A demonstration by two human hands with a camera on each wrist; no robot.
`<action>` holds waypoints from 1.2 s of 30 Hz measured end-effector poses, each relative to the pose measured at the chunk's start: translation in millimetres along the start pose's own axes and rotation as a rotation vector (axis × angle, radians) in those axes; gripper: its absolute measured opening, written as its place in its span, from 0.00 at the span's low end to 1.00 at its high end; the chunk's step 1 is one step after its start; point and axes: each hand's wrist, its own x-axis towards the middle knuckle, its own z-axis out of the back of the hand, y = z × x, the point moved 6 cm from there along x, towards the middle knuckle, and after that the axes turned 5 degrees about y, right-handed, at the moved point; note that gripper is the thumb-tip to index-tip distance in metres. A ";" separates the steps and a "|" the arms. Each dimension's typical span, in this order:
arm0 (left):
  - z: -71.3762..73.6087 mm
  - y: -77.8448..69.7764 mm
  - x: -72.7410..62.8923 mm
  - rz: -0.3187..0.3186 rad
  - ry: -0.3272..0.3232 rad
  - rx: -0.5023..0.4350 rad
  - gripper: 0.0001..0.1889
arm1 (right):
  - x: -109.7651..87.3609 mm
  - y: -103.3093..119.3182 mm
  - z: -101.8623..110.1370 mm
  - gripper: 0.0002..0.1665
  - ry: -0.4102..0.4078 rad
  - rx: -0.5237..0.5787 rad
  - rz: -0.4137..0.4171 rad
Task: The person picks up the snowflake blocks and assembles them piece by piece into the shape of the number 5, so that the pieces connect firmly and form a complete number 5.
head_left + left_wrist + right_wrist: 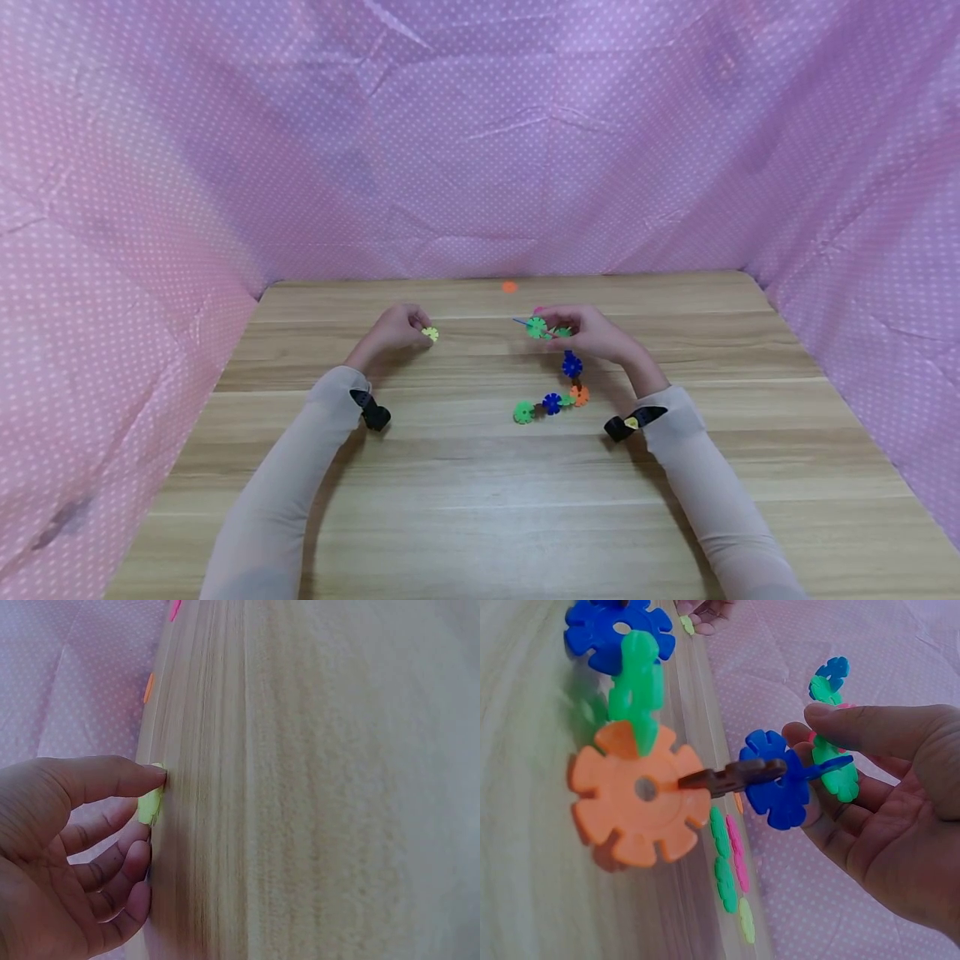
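Note:
My left hand pinches a pale yellow notched snowflake disc between thumb and fingers, low over the table. In the left wrist view the disc is seen nearly edge-on. On the right, my other hand holds the upper end of a chain of interlocked snowflake discs, with a green disc at its fingertips. The chain runs down through a blue disc and an orange disc to a green end disc. Fingers partly hide the held discs.
A loose orange disc lies near the table's far edge. Beyond the right hand, loose green discs, a pink strip of discs and a yellow disc lie along that edge. Pink dotted cloth surrounds the wooden table.

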 end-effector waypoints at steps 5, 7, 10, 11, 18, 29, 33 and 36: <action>0.9 -1.9 1.8 -0.021 -0.003 0.033 0.16 | -0.5 1.2 0.6 0.30 0.000 -0.003 0.006; 1.2 -1.8 2.7 -0.027 -0.006 0.034 0.16 | -0.6 1.6 1.1 0.30 -0.002 -0.006 0.005; 1.2 0.0 4.4 -0.024 -0.018 0.014 0.17 | -0.3 1.5 1.5 0.30 -0.007 -0.009 0.003; 0.9 0.8 4.8 -0.020 -0.026 -0.002 0.17 | -0.2 1.7 1.6 0.30 -0.010 -0.010 0.001; -6.6 -3.1 3.1 -0.030 -0.076 -0.118 0.15 | 2.8 -0.1 -1.1 0.27 -0.030 -0.002 -0.005; -32.3 -54.4 -0.7 -0.188 -0.143 -0.332 0.14 | 2.3 3.3 -3.8 0.24 -0.068 -0.024 0.005; -39.8 -68.3 -0.6 -0.211 -0.154 -0.419 0.13 | 3.2 5.1 -4.3 0.23 -0.072 -0.028 0.024; -44.4 -75.4 1.1 -0.221 -0.158 -0.484 0.13 | 4.0 4.6 -4.0 0.23 -0.076 -0.033 0.032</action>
